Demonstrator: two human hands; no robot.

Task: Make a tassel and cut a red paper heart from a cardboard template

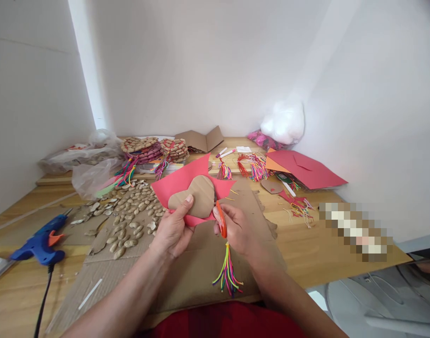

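Note:
A brown cardboard shape (197,192) with rounded lobes lies against a sheet of red paper (187,177). My left hand (176,230) pinches both together at their lower left, thumb on top of the cardboard. Orange-handled scissors (221,219) are in my right hand (234,230), its fingers closed round the handles. The blades are mostly hidden at the right edge of the cardboard, where the red paper is partly cut. A multicoloured thread tassel (228,274) shows just below my right hand.
Peanut shells (130,211) cover the cardboard mat (187,281) at left. A blue glue gun (42,241) with its cord lies farther left. Behind are coiled peanut pieces (141,146), plastic bags (95,173) and tassels (257,166). More red paper (306,169) lies at right.

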